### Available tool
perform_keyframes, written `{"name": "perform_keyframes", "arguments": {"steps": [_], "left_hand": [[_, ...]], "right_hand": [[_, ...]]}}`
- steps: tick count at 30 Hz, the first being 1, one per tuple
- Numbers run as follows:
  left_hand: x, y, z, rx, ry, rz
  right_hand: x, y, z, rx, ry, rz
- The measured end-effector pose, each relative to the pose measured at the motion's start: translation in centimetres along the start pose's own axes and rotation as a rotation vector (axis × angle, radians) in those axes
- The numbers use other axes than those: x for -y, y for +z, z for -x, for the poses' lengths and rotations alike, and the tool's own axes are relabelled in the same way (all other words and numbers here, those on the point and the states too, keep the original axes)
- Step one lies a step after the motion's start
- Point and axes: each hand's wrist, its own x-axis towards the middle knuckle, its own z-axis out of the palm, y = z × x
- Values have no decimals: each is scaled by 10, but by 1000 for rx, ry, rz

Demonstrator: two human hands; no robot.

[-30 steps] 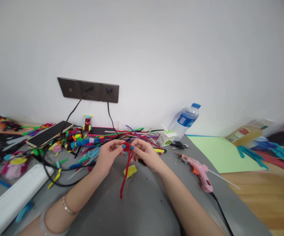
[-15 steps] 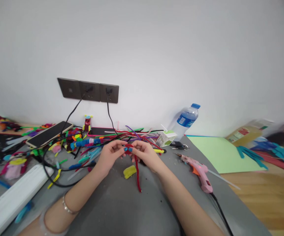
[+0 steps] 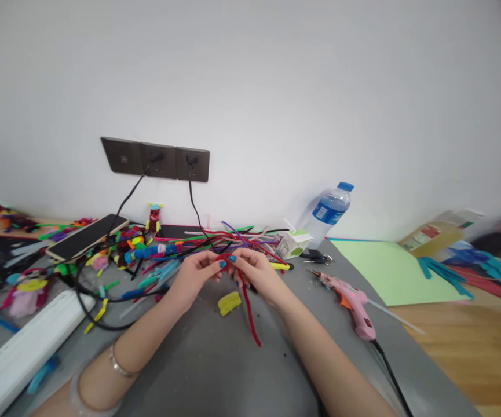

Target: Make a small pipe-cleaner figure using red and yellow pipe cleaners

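Observation:
A red pipe cleaner (image 3: 251,315) is pinched between my two hands, its upper part bent into a small curve and its loose end hanging toward the table. My left hand (image 3: 197,277) closes thumb and fingers on the curved part. Beside it, almost touching, my right hand (image 3: 256,274) grips the same red stem with thumb and forefinger. The fingers partly hide the shape between them. Just below the hands a fuzzy yellow piece (image 3: 229,303) lies on the grey table (image 3: 215,359).
A pink glue gun (image 3: 351,301) with a cord lies at right, near green paper (image 3: 393,272). Keys, a drink carton (image 3: 293,244) and a tilted water bottle (image 3: 331,211) stand behind. Leftward are a phone (image 3: 87,237), a white power strip (image 3: 28,347), cables and many fuzzy stems.
The red pipe cleaner's hanging end has swung to the right and more of it shows below my right hand. My fingers have shifted slightly on the curved part.

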Motion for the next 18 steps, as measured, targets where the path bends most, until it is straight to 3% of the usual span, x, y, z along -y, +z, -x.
{"name": "perform_keyframes", "arguments": {"steps": [9,13,18], "left_hand": [[-4,4,1,-69,-47,134],[-4,6,2,-92,-67,175],[-4,3,2,-112,-32,169]], "right_hand": [[0,-3,-1,-84,-18,35],[4,-3,0,-154,-100,83],[4,-2,1,-86,-58,83]]}}
